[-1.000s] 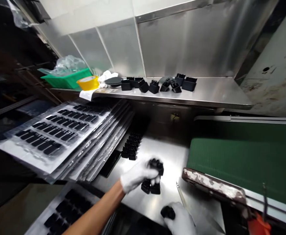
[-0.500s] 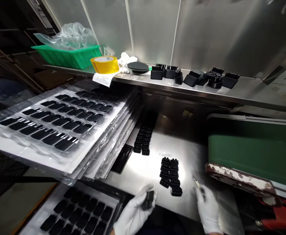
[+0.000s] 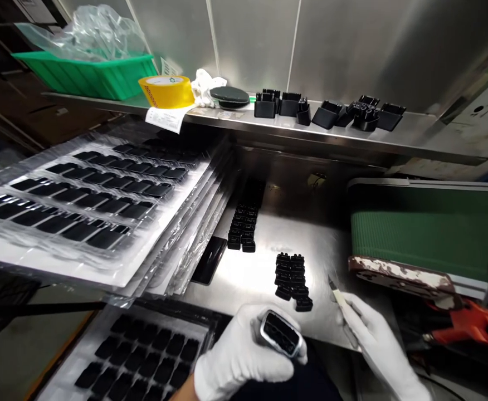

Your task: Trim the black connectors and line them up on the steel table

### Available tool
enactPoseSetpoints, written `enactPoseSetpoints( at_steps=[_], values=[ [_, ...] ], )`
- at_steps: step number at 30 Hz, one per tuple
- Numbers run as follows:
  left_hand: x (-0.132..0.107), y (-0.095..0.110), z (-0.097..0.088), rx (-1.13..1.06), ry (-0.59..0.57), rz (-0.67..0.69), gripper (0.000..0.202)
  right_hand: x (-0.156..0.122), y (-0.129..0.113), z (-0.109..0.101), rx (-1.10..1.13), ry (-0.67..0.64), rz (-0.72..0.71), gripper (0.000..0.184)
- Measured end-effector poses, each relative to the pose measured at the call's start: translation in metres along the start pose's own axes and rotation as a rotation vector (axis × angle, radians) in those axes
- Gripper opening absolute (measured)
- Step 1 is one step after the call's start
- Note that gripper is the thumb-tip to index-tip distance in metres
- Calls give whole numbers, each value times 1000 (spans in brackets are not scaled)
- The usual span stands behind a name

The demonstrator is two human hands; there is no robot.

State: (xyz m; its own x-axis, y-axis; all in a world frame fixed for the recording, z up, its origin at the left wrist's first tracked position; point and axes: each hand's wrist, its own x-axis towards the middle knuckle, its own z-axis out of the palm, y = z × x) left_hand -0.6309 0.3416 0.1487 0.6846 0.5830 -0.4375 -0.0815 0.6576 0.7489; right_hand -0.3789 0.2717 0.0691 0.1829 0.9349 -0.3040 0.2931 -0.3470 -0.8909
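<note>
My left hand (image 3: 244, 353), in a white glove, is closed around a small black plastic part with a shiny rim (image 3: 280, 333), held low in front of me. My right hand (image 3: 373, 340), also gloved, grips a thin knife (image 3: 339, 294) whose blade points up and to the left. Just beyond both hands a short double row of black parts (image 3: 293, 280) lies on the steel bench (image 3: 248, 278). A longer double row of black parts (image 3: 244, 223) lies further back.
Stacked clear trays of black parts (image 3: 89, 200) slope in from the left, another tray (image 3: 144, 356) below. A steel shelf (image 3: 419, 139) carries black housings (image 3: 327, 110), yellow tape (image 3: 166, 91) and a green bin (image 3: 87, 75). A green conveyor (image 3: 428, 245) and red-handled pliers (image 3: 463, 328) sit right.
My left hand has left the pile, which now lies as a neat double row, and lifted one part toward me. My right hand has taken up the knife.
</note>
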Motion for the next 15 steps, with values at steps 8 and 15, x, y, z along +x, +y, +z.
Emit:
enactPoseSetpoints(
  at_steps=[8,15],
  values=[
    [-16,1,4,156,8,-93,36,-27,-123,-16,-784,-83,-915,38],
    [-23,-17,-5,212,-7,130,49,-34,-146,-3,-1052,29,-1027,37]
  ],
)
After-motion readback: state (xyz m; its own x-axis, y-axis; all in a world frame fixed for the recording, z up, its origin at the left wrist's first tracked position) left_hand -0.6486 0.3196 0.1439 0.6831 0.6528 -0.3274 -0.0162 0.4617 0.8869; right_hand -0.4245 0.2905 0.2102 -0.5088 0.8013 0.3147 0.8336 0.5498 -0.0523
